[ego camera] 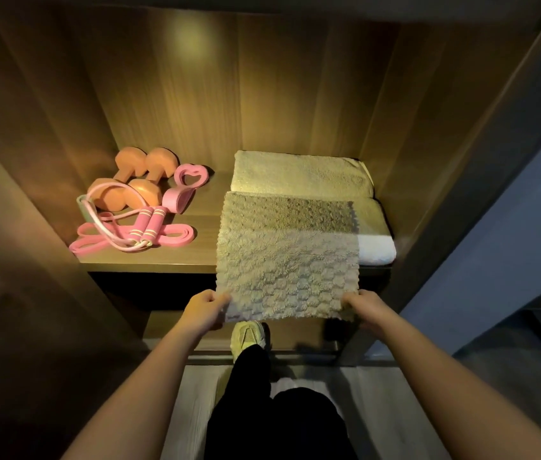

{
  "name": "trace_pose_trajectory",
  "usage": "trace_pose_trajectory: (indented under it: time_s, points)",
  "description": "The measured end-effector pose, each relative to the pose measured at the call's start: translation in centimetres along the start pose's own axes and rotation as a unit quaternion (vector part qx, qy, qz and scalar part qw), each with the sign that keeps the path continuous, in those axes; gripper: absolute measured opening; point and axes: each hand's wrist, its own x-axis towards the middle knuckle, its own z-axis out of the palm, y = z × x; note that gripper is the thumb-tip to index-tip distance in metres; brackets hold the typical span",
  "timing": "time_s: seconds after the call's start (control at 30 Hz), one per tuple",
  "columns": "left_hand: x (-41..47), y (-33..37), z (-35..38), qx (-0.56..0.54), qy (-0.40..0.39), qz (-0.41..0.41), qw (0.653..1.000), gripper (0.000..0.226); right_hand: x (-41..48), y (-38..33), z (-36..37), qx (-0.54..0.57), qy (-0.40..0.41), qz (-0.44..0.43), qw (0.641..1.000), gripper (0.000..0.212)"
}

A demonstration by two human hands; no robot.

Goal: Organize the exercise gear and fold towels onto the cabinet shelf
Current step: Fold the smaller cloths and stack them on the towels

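Grip: left hand (204, 312), right hand (363, 308), on towel (287, 260) corners

The bubble towel (287, 260) is pale grey-beige, patterned all over with a honeycomb of puffy cells. The plush towel (299, 174) is cream and the front towel (376, 249) white (warm lamp light yellows both). The dumbbells (139, 180) are peach-orange. The jump rope (151, 224) has pink handles with pale stripes. The flat band (176, 240) and heart grip (192, 175) are pink. The shelf (149, 262) is brown wood grain.
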Motion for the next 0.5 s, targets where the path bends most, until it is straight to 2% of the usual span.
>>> trace_pose_trajectory:
  time_s: [0.1, 0.23, 0.27, 0.33, 0.43, 0.5]
  points:
    - [-1.2, -0.4, -0.3, 0.006, 0.063, 0.034, 0.997, 0.019, -0.8, 0.9, -0.5, -0.006, 0.029, -0.031, 0.999, 0.014]
    - [-3.3, 0.4, -0.6, -0.148, 0.072, 0.078, 0.983, 0.025, -3.0, 1.2, -1.6, 0.100, 0.056, -0.079, 0.990, 0.044]
    - [-3.7, 0.6, -0.8, -0.153, 0.073, 0.094, 0.981, 0.024, -3.6, 1.1, -1.8, 0.127, 0.053, -0.098, 0.986, 0.037]
    - [-4.3, 1.2, -1.3, -0.176, 0.061, 0.114, 0.976, 0.013, -4.5, 0.6, -2.3, 0.182, 0.030, -0.121, 0.975, 0.021]
    - [-4.8, 2.4, -1.8, -0.232, 0.011, 0.098, 0.968, 0.033, -5.8, -0.6, -2.9, 0.266, -0.012, -0.125, 0.956, 0.036]
    - [-4.8, 3.3, -2.2, -0.230, -0.019, 0.104, 0.967, 0.040, -5.9, -1.6, -3.4, 0.293, -0.041, -0.139, 0.945, 0.040]
